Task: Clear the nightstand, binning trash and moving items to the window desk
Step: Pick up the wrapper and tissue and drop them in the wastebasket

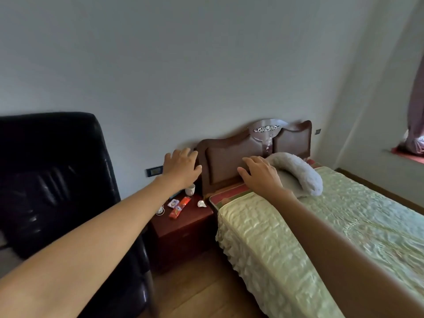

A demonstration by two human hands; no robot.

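Observation:
A dark red nightstand [195, 222] stands between a black chair and the bed. On its top lie a white cup [190, 189], a long red wrapper [179, 207], a small pale packet [173, 203], a crumpled white tissue [201, 203] and a white cable [160, 211]. A blue-edged item behind my left arm is mostly hidden. My left hand [181, 166] is stretched out above the nightstand's back, fingers apart, holding nothing. My right hand [260, 174] hovers over the bed's head end, also spread and holding nothing.
A black leather chair [52, 180] stands close on the left. The bed [321, 237] with a green quilt fills the right, with a wooden headboard [252, 154] and a white fluffy pillow [298, 173]. A wall switch plate [154, 171] is behind. Wooden floor [202, 292] lies in front.

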